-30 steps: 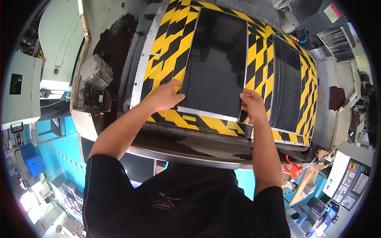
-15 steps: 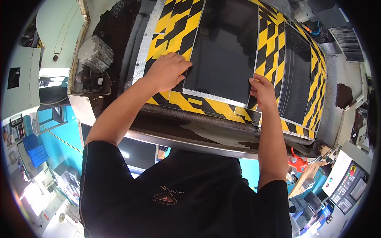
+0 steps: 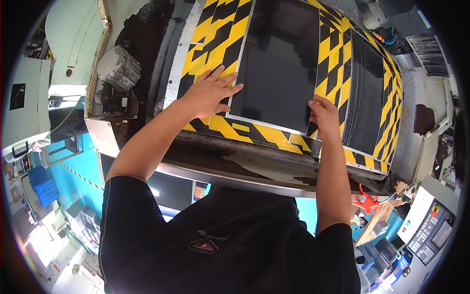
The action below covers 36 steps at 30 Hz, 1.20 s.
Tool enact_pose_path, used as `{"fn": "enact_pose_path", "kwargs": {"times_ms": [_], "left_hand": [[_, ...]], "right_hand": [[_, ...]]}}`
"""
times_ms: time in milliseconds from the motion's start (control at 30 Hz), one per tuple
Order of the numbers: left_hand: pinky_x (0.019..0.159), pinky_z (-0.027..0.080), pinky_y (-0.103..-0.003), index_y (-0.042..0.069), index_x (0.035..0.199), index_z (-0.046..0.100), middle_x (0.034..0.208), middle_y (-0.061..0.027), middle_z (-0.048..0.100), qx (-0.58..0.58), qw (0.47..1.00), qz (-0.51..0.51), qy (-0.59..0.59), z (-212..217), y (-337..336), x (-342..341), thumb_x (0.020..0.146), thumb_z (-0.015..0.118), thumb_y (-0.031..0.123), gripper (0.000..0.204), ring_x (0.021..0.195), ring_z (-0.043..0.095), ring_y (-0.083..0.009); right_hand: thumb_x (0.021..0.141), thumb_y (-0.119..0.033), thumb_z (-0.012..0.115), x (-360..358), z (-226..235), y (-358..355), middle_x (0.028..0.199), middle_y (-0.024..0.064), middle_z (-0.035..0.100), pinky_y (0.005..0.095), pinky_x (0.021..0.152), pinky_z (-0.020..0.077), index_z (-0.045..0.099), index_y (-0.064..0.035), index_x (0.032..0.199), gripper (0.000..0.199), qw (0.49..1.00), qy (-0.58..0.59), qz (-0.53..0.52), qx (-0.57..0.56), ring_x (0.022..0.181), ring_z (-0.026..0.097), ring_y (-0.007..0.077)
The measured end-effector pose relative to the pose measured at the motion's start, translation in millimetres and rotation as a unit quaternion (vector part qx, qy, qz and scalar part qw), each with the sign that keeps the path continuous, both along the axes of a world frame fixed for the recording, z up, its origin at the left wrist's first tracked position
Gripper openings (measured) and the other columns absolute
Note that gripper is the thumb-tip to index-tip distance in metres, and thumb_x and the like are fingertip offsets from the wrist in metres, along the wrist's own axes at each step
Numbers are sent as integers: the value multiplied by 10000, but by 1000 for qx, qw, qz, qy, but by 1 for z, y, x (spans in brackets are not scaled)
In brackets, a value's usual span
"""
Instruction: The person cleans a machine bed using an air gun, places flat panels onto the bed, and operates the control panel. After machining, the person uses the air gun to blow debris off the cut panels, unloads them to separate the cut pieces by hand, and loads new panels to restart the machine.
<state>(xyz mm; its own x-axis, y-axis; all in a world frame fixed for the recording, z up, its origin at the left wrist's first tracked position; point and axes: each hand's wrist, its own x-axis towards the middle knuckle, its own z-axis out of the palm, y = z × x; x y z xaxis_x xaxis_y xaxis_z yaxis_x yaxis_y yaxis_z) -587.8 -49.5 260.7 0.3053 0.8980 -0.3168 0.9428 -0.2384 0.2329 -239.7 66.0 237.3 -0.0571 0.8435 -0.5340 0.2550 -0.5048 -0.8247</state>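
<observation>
A flat, glossy black sheet [image 3: 276, 63] lies on a machine bed bordered by yellow-and-black hazard tape [image 3: 213, 54]. Along its near and left sides runs a thin silvery line. My left hand [image 3: 208, 98] rests with fingers spread over the tape and the sheet's left edge, fingertips touching the black surface. At the near right corner, my right hand [image 3: 324, 117] pinches the sheet's right edge between thumb and fingers. A second dark panel [image 3: 363, 90], wet or streaked, sits to the right within its own taped border.
The machine's metal front lip [image 3: 235, 177] runs between the bed and my body. At the left stands a grimy block-shaped metal part [image 3: 119, 68]. A red-handled tool [image 3: 367, 202] hangs at the near right, close to a control panel with buttons [image 3: 428, 230].
My left hand has spread its fingers and shifted slightly down along the left edge. The sheet's near edge now sits closer to the tape, covering the ruled strip. My right hand keeps its pinch.
</observation>
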Motion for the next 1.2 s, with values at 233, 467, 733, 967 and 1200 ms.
{"fn": "enact_pose_path", "kwargs": {"times_ms": [233, 467, 733, 967, 1200], "left_hand": [[1242, 180, -514, 272, 1532, 422, 1656, -43, 278, 6, 1000, -8, 7, 0, -3, 3, 891, 724, 408, 722, 1542, 177, -357], [1244, 169, -524, 277, 1553, 390, 1665, -46, 262, -7, 999, -19, 30, 6, 2, 4, 912, 693, 445, 729, 1544, 169, -369], [1248, 162, -519, 267, 1554, 390, 1663, -39, 269, -28, 999, -19, 34, 4, 3, 2, 912, 695, 444, 733, 1548, 153, -361], [1246, 174, -517, 262, 1542, 414, 1659, -31, 278, -13, 1000, -12, 10, 4, 3, 1, 896, 716, 428, 732, 1546, 166, -358], [1241, 188, -519, 261, 1535, 425, 1654, -31, 289, 8, 1000, -16, 3, -6, 1, -1, 943, 664, 382, 650, 1543, 173, -356]], "right_hand": [[892, -273, 756, -4, 11, -11, 780, 34, 659, 286, 655, 527, 654, 3, 1236, 453, 959, -229, 107, 127, 690, 630, 130], [830, -384, 809, -10, 20, -27, 783, 82, 605, 343, 660, 492, 571, -15, 1402, 721, 879, -358, 215, 230, 684, 589, 218], [792, -434, 831, -13, 23, -29, 895, 137, 627, 385, 736, 526, 557, -30, 1417, 793, 864, -394, 242, 198, 802, 649, 280], [788, -421, 842, -13, 18, -29, 846, 108, 571, 355, 662, 486, 562, -40, 1422, 791, 863, -390, 230, 224, 725, 582, 233], [786, -437, 841, -11, 15, -29, 862, 122, 579, 365, 692, 492, 557, -39, 1425, 805, 860, -388, 238, 230, 749, 589, 251]]}}
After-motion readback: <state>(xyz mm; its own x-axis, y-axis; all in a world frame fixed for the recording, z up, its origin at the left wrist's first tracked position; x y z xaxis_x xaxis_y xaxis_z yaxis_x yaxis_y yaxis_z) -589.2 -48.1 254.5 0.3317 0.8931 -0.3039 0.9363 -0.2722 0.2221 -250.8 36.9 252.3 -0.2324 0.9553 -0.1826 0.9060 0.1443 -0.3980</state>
